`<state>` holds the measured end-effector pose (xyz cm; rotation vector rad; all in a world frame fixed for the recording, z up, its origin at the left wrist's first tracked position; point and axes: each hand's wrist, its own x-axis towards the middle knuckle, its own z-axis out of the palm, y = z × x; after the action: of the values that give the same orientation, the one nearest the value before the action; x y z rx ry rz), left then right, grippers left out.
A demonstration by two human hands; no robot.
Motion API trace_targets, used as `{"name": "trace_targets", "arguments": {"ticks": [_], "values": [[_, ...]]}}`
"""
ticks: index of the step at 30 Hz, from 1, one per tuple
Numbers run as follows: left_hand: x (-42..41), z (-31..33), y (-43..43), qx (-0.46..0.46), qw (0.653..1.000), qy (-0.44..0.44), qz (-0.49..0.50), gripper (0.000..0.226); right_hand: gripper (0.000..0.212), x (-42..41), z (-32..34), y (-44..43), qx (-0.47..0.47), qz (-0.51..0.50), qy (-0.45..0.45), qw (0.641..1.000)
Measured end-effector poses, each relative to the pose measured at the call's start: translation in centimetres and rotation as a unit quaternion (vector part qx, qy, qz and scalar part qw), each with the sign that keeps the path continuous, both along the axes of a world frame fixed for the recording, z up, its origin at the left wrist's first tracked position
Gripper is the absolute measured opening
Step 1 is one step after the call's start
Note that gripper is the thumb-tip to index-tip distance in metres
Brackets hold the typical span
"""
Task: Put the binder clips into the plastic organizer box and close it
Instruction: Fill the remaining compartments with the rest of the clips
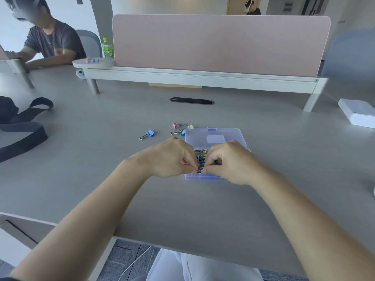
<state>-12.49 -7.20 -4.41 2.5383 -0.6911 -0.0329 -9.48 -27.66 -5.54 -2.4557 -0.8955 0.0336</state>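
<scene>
My left hand (172, 157) and right hand (231, 161) meet over the near edge of the box (205, 176), knuckles up, fingers curled in. The thumb and fingertips of each pinch a clip (199, 169) between them from either side. Only a bit of its silver wire shows, so I cannot tell its colour. The box sits on the desk (121, 189) right in front of me, clear with a purple tint. Its lid (215, 134) is swung open and lies flat on the far side. Between my hands I can see a heap (200, 153) of more clips already lying inside, yellow and dark green among wire handles. Four are still out on the desk. A blue clip (150, 133) lies alone, left of the lid and well apart from it. A pink clip (175, 125) lies near the lid's far left corner, a teal clip (183, 132) lies against the lid's left edge, and a yellow clip (190, 126) touches that corner. Farther back there is a cable slot (191, 101), then a pink divider (219, 43) on a raised shelf, with a green bottle (107, 48) at its left end. A black strap (22, 128) lies at my far left and a white carton (359, 114) at my far right. Another person (52, 43) sits at the far left
</scene>
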Motion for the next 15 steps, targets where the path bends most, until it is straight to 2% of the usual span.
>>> {"name": "trace_targets", "arguments": {"ticks": [7,10,13,15], "values": [[-0.1,0.0,0.2,-0.066,0.996,0.054,0.032,0.009,0.016,0.2,-0.3,-0.1,0.008,-0.01,0.003,1.0],[-0.3,0.2,0.7,-0.128,0.987,0.076,0.052,0.004,0.015,0.2,-0.2,-0.3,0.009,-0.017,0.003,1.0],[0.3,0.6,2.2,-0.211,0.968,0.049,0.126,0.008,0.014,0.3,-0.1,-0.4,0.029,-0.022,0.003,0.999],[1.6,0.8,3.5,-0.225,0.957,0.013,0.182,0.011,0.016,0.6,0.0,-0.7,0.042,-0.033,-0.009,0.999]]}}
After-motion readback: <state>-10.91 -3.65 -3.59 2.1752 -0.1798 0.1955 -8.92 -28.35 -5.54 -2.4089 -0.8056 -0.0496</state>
